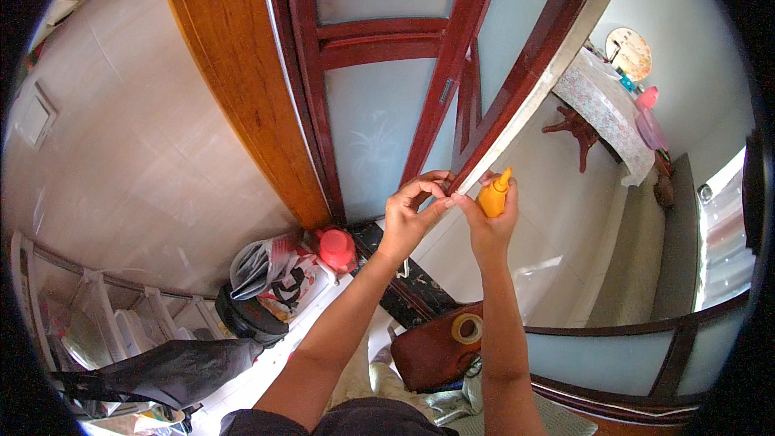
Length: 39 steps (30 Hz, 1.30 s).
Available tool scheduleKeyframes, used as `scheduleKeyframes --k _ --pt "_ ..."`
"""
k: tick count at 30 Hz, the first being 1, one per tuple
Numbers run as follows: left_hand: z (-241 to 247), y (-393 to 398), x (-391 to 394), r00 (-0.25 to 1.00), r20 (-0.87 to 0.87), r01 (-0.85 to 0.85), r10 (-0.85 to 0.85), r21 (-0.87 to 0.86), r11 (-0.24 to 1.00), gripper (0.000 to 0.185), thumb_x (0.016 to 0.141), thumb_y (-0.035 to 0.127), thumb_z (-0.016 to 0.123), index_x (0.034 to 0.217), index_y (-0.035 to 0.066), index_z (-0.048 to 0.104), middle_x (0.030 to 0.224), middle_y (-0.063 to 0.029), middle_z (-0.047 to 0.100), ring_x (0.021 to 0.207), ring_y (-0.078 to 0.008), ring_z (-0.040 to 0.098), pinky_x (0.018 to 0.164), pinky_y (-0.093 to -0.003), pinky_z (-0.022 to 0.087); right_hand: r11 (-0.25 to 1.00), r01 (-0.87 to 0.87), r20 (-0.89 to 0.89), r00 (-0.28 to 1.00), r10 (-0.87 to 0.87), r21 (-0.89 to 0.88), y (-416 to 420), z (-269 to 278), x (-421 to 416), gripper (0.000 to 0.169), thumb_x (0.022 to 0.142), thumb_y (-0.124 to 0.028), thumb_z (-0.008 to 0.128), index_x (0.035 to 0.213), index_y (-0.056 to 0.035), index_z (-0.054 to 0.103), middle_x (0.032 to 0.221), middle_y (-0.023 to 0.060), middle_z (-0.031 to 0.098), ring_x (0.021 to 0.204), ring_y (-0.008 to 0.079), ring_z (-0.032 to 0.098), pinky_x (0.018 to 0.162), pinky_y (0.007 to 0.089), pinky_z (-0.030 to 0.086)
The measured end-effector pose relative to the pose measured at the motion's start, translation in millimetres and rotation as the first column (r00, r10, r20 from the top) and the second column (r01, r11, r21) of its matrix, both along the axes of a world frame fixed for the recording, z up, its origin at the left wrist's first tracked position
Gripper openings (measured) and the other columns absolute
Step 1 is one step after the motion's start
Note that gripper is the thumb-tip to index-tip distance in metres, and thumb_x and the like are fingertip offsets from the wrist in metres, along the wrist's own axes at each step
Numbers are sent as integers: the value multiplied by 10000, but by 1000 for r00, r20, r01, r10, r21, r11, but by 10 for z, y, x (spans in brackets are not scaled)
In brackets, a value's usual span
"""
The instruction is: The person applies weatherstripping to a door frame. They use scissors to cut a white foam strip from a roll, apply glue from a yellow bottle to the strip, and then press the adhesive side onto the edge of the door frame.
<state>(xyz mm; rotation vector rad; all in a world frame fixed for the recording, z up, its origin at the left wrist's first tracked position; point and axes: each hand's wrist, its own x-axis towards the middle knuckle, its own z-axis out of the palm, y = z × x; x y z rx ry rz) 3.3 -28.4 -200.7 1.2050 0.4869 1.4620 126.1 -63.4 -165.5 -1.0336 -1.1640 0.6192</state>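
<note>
My left hand (412, 206) pinches the lower end of a pale strip (521, 109) that runs along the edge of a dark red wooden door panel (514, 66) with frosted glass. Close beside it, my right hand (493, 218) holds a small orange squeeze bottle (494, 198), its nozzle pointing up, against the palm. The thumb and a fingertip of my right hand also touch the same edge. Whether the strip is loose at that end cannot be told, since my fingers cover it.
Frosted-glass folding door panels (381, 127) stand ahead, beside an orange-brown wooden jamb (242, 85). Below lie a brown leather-like seat (424, 351) with a tape roll (467, 328), a red plastic container (337, 248) and bags (290, 284). A cloth-covered table (605, 103) stands at right.
</note>
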Motion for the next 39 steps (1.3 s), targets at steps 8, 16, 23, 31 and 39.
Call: scheduleKeyframes --k 8,16,23,31,39 --pt "-14 34 -17 1000 -4 -3 4 41 999 118 775 -35 699 826 8 601 1185 -149 570 1041 -186 564 923 -318 435 995 -11 6 1000 10 101 -8 260 37 428 750 -56 753 1012 -43 414 1252 133 489 1045 132 490 815 238 427" --pt "-3 9 -1 1000 11 18 -19 21 1000 122 769 -38 704 818 6 600 1189 -150 567 1052 -185 554 921 -316 435 990 -13 89 996 0 138 19 430 -21 383 775 -8 701 1009 -40 400 1261 172 477 1102 170 462 918 277 381" --pt "-9 -2 -6 1000 15 21 -22 29 999 131 769 -44 700 824 11 593 1197 -146 562 1060 -182 549 935 -318 432 996 -37 -14 999 39 86 -2 482 -37 385 765 17 695 995 -40 391 1269 187 473 1109 184 465 943 304 379" --pt "-20 25 0 1000 -11 19 -18 23 1000 126 772 -51 692 820 14 595 1202 -143 555 1059 -183 550 941 -327 434 990 -29 81 997 19 135 -25 555 53 440 738 -44 748 1016 -50 408 1262 155 492 1031 139 489 878 265 404" --pt "-60 38 10 1000 10 16 -16 9 1000 126 770 -52 695 821 15 601 1198 -152 559 1066 -189 548 941 -326 426 967 110 -31 994 -105 228 104 1225 -66 345 793 -161 729 975 -69 450 1152 96 575 642 39 500 490 169 402"
